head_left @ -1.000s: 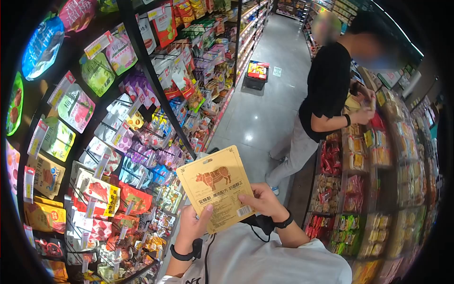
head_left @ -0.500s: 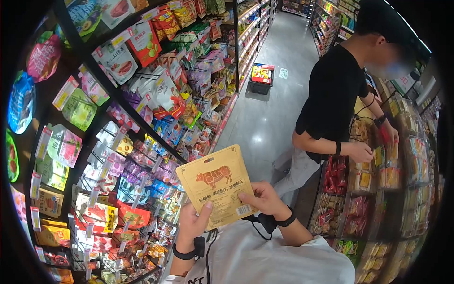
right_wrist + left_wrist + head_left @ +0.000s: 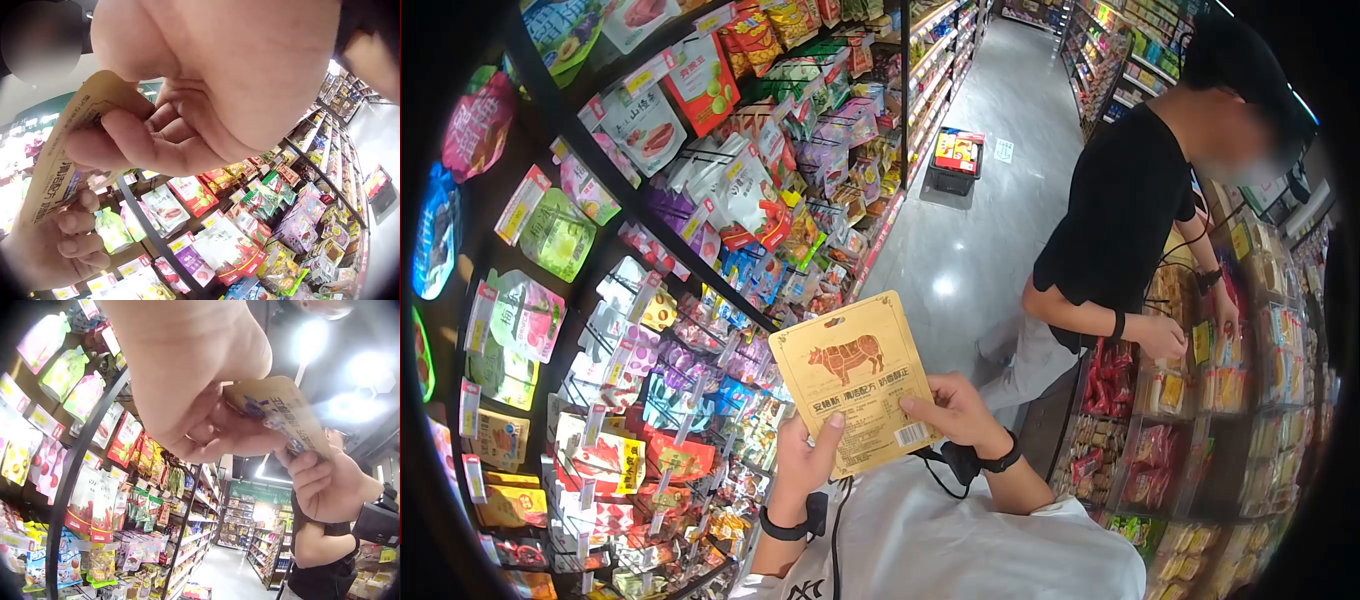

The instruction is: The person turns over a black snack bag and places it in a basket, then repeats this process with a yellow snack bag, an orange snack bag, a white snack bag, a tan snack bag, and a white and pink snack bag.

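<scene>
A flat gold snack packet (image 3: 855,385), printed with a brown cow diagram, Chinese text and a barcode, is held up before the white shirt in the head view. My left hand (image 3: 808,450) pinches its lower left side, thumb on the printed face. At the lower right edge my right hand (image 3: 955,412) grips it, thumb beside the barcode. Fingers of both hands curl behind the packet, as the left wrist view shows with the left hand (image 3: 200,381) and the right wrist view with the right hand (image 3: 206,94).
Hanging snack bags (image 3: 640,125) fill the racks on the left. A person in a black shirt (image 3: 1115,200) stands at the bins of packaged snacks (image 3: 1170,380) on the right. Further along the grey aisle floor (image 3: 970,250) sits a black basket (image 3: 952,182) with colourful packages.
Both hands keep their hold on the packet, which has risen slightly in view. The other person has leaned over the right-hand bins and reached an arm into them. The head view has shifted slightly.
</scene>
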Action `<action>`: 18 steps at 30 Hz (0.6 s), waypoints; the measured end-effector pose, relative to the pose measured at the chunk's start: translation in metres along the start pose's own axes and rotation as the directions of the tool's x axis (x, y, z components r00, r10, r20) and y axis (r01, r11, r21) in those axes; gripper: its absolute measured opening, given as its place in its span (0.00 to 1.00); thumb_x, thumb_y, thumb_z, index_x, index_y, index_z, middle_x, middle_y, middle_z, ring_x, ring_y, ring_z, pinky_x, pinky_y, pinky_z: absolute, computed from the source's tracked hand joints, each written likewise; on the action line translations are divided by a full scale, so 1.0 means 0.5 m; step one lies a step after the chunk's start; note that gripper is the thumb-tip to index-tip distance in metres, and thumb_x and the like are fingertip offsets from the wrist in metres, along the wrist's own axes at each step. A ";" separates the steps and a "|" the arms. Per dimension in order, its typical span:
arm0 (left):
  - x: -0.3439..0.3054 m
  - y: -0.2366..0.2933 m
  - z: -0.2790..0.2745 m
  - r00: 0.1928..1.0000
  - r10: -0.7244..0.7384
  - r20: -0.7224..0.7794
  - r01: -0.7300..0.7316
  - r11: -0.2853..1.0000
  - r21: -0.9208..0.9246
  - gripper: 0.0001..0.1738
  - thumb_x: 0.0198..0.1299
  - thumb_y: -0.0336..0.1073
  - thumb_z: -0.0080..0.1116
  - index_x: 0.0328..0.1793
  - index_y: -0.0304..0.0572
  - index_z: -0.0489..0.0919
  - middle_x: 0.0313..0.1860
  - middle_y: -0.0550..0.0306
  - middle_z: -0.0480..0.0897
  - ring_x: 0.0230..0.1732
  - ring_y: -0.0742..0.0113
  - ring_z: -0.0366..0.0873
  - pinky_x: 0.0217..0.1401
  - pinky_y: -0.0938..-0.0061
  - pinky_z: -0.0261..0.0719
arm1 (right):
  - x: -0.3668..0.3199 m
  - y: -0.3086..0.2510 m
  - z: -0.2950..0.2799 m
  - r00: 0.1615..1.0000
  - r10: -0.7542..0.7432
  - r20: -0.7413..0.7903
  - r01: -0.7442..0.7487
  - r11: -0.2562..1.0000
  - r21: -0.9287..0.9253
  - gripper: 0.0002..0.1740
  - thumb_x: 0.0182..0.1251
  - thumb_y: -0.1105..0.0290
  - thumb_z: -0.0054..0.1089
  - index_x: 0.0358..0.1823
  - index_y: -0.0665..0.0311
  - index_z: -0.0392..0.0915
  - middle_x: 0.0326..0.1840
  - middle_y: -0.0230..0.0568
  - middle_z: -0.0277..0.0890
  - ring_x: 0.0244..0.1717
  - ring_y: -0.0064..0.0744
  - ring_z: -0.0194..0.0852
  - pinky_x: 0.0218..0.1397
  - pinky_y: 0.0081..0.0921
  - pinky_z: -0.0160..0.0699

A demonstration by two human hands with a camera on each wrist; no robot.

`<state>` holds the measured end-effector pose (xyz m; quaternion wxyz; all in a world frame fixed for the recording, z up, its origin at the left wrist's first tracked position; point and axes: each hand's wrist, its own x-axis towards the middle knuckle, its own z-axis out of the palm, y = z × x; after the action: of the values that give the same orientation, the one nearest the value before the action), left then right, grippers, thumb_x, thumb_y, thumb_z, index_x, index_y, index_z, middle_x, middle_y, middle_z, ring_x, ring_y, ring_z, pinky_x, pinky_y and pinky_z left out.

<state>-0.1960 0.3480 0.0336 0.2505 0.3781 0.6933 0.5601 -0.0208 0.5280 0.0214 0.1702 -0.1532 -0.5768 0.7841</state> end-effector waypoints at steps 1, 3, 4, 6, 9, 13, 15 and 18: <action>0.001 -0.004 -0.006 1.000 0.009 -0.008 -0.009 0.999 -0.035 0.12 0.72 0.35 0.62 0.50 0.30 0.86 0.35 0.51 0.90 0.33 0.69 0.87 0.39 0.73 0.81 | 0.007 0.002 0.004 1.000 0.000 0.003 0.000 1.000 -0.009 0.15 0.79 0.68 0.63 0.57 0.74 0.84 0.45 0.33 0.87 0.41 0.13 0.79 0.42 0.17 0.79; -0.001 -0.012 -0.022 1.000 0.004 -0.005 -0.004 0.997 -0.077 0.12 0.71 0.34 0.63 0.52 0.30 0.85 0.36 0.52 0.90 0.35 0.71 0.86 0.41 0.74 0.81 | 0.016 0.004 0.018 1.000 -0.005 0.002 0.005 1.000 -0.016 0.16 0.80 0.68 0.62 0.58 0.74 0.83 0.46 0.33 0.87 0.42 0.13 0.80 0.43 0.17 0.79; -0.002 -0.016 -0.030 1.000 0.003 -0.004 -0.003 0.995 -0.097 0.12 0.70 0.33 0.64 0.52 0.30 0.85 0.36 0.53 0.90 0.36 0.72 0.86 0.42 0.74 0.81 | 0.021 0.005 0.025 1.000 -0.011 -0.001 0.011 1.000 -0.016 0.16 0.80 0.68 0.62 0.58 0.74 0.83 0.47 0.34 0.88 0.42 0.14 0.80 0.44 0.17 0.80; -0.005 -0.027 -0.051 0.999 0.002 0.047 0.003 0.995 -0.096 0.14 0.72 0.32 0.62 0.58 0.30 0.82 0.45 0.55 0.89 0.44 0.74 0.84 0.49 0.75 0.80 | 0.029 0.006 0.037 1.000 -0.007 -0.003 0.007 1.000 -0.010 0.17 0.81 0.67 0.61 0.59 0.75 0.82 0.48 0.34 0.88 0.43 0.14 0.81 0.45 0.17 0.80; -0.010 -0.037 -0.070 0.998 -0.018 0.068 0.026 0.992 -0.121 0.16 0.72 0.31 0.61 0.61 0.29 0.80 0.51 0.56 0.88 0.49 0.75 0.83 0.54 0.75 0.79 | 0.036 0.014 0.056 1.000 0.021 0.006 -0.021 1.000 -0.007 0.18 0.81 0.67 0.60 0.60 0.75 0.81 0.49 0.35 0.87 0.45 0.15 0.81 0.47 0.18 0.81; -0.021 -0.049 -0.091 0.995 -0.047 0.084 0.058 0.989 -0.137 0.17 0.73 0.31 0.61 0.63 0.29 0.79 0.52 0.56 0.87 0.50 0.75 0.83 0.55 0.75 0.79 | 0.041 0.016 0.076 1.000 0.023 0.016 -0.022 0.999 -0.044 0.18 0.82 0.66 0.59 0.61 0.75 0.81 0.50 0.36 0.87 0.46 0.15 0.81 0.49 0.19 0.81; -0.024 -0.049 -0.098 0.994 -0.053 0.091 0.066 0.987 -0.148 0.18 0.73 0.31 0.60 0.65 0.29 0.78 0.54 0.56 0.87 0.52 0.74 0.82 0.56 0.75 0.79 | 0.043 0.016 0.085 1.000 0.016 0.016 -0.015 0.998 -0.059 0.19 0.82 0.65 0.59 0.61 0.74 0.80 0.51 0.35 0.87 0.47 0.16 0.81 0.50 0.19 0.81; -0.028 -0.043 -0.102 0.992 -0.091 0.090 0.108 0.973 -0.204 0.20 0.74 0.31 0.58 0.68 0.29 0.75 0.58 0.55 0.85 0.55 0.74 0.81 0.60 0.75 0.77 | 0.046 0.018 0.098 1.000 0.009 0.008 -0.008 0.998 -0.066 0.19 0.83 0.64 0.58 0.62 0.74 0.80 0.51 0.34 0.87 0.48 0.15 0.81 0.51 0.19 0.81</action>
<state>-0.2325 0.3051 0.0245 0.3443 0.3367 0.6380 0.6008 -0.0633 0.4939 0.0260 0.1593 -0.1582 -0.6025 0.7659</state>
